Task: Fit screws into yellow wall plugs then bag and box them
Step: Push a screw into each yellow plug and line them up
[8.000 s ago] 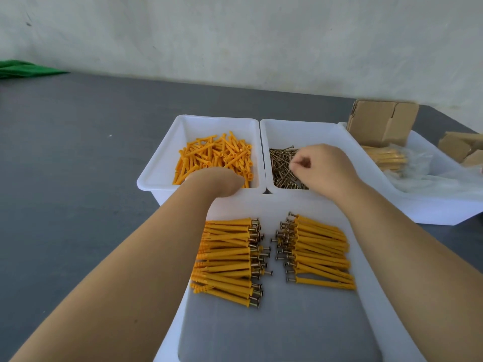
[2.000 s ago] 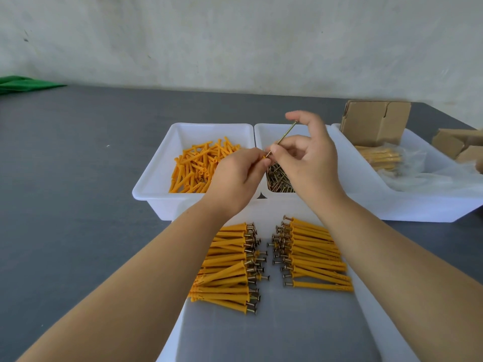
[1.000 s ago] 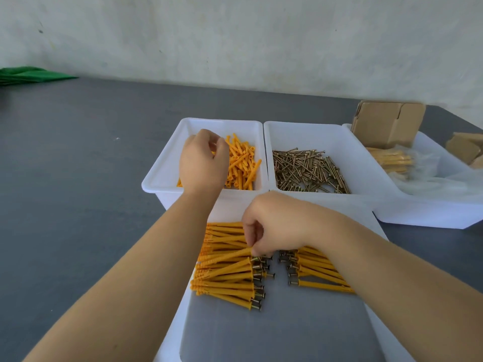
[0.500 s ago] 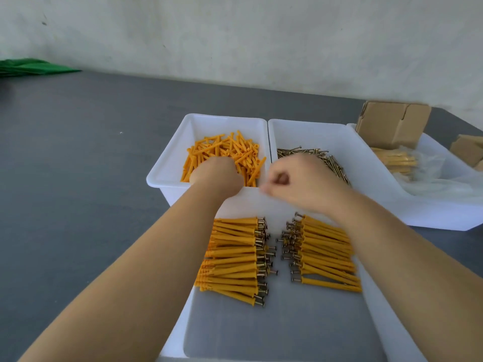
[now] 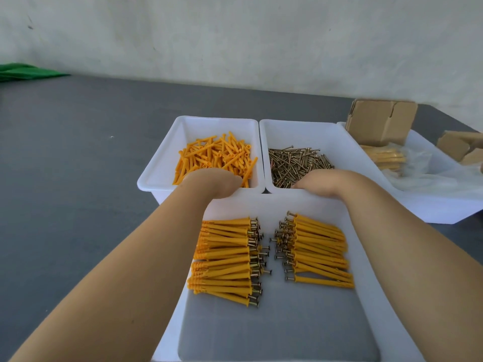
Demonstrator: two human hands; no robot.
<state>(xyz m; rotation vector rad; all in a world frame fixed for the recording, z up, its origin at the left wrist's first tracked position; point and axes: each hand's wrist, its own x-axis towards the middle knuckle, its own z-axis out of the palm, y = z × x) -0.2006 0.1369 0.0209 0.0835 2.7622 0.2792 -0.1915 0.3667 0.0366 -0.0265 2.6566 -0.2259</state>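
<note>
- Tray nearest us: our near tray [image 5: 261, 335] holds two stacks of finished plug-and-screw pairs. The left stack [image 5: 224, 259] lies with screw heads pointing right; the right stack [image 5: 318, 252] with heads pointing left, so the two sets of heads face each other across a narrow gap.
- Both our forearms cross this tray, one along each side, reaching away from us.
- Our left hand [image 5: 211, 182] dips over the near rim of the plug bin [image 5: 159, 163]. Its fingers are hidden behind the back of the hand, so we cannot tell how far they are spread or whether they have hold of a plug.
- Our right hand [image 5: 324, 182] dips likewise into the screw bin [image 5: 339, 142]. Fingers are hidden again; we cannot tell their state.
- Key relation: the loose yellow wall plugs [image 5: 217, 155] lie just beyond and under the left fingers, heaped, with long axes running in every direction. The screws [image 5: 298, 160] lie just beyond the right fingers, also jumbled. Each hand is the nearer one to its own part, so no crossing over is needed.
- Judgement: the step in hand is picking one plug and one screw. Because both heaps are unaligned, whatever is lifted will likely need turning so that screw tip meets the plug's open end.
- Farther right: a third tray [image 5: 444, 205] holds clear bags [image 5: 423, 168], some with filled plugs inside, and cardboard boxes [image 5: 381, 121]. Bagging and boxing of the stacks near us is not yet done.
- Farthest: grey surface [image 5: 78, 152], a green cloth [image 5: 23, 71] at its left edge, pale wall behind.
</note>
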